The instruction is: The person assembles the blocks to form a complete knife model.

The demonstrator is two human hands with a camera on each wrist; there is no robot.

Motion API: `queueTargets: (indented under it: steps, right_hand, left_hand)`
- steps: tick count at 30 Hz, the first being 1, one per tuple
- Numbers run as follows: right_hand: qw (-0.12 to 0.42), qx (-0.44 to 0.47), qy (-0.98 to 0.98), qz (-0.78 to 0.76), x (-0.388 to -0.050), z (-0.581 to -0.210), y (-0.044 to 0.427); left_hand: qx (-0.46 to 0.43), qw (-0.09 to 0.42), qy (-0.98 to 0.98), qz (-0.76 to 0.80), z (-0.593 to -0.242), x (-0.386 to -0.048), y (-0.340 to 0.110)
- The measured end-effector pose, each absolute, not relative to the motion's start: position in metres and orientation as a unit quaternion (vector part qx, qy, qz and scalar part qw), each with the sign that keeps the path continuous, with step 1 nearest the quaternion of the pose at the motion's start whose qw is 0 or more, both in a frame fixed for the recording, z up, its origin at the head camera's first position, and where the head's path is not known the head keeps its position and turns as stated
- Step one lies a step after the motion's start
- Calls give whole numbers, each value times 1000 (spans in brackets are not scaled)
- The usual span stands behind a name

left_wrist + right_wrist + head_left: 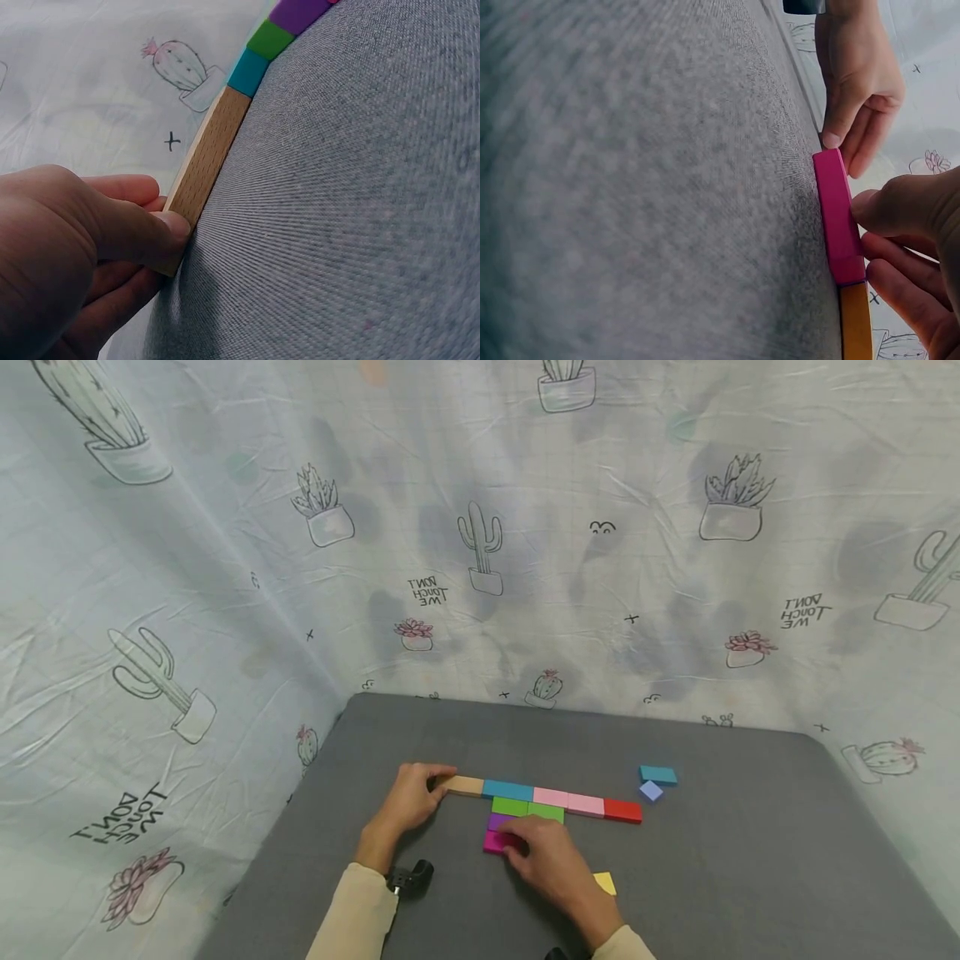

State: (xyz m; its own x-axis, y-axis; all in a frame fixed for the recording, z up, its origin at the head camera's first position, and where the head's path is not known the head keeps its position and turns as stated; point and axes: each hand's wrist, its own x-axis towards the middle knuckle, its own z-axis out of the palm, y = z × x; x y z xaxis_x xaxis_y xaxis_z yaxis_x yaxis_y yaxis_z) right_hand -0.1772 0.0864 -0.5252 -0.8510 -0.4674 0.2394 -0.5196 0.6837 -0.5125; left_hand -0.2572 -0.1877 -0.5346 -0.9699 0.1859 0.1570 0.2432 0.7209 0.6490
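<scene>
My left hand [411, 795] pinches the left end of a plain wooden block [210, 154], thumb on its near side and fingers behind. This block heads a row on the grey table: a blue block [507, 790], two pink blocks [551, 797] and a red block [622, 811]. Two green blocks [510, 806] lie against the row's near side, then a purple block [501, 821]. Nearest me, my right hand [551, 860] holds a magenta block [836, 206] by its upper edge between thumb and fingers. An orange block [856, 322] adjoins it; the right hand hides that in the head view.
Right of the row lie a loose blue block [657, 775] and a small periwinkle block [651, 791], close together. A yellow block [604, 882] shows beside the right wrist, partly covered. Cactus-print cloth [480, 635] hangs round the grey table [750, 843].
</scene>
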Motion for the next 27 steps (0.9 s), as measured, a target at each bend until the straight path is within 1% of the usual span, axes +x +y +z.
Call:
queueTargets:
  steps: [12, 16, 18, 20, 23, 27]
  right_hand:
    - [44, 268, -918, 289, -179, -527, 86]
    - [29, 266, -911, 315, -178, -525, 89]
    - [32, 261, -906, 332, -177, -525, 93]
    - [33, 251, -902, 349, -175, -522, 98]
    - [51, 229, -905, 356, -173, -518, 108]
    - [65, 182, -911, 364, -169, -511, 124]
  left_hand:
    - [-114, 44, -928, -351, -533, -258, -188]
    - [-115, 46, -928, -351, -534, -259, -188]
    - [-119, 47, -928, -350, -535, -259, -188]
    - [-122, 44, -928, -349, -535, -258, -187]
    - [-126, 39, -930, -343, -535, -257, -187]
    - [-132, 32, -932, -335, -533, -256, -186]
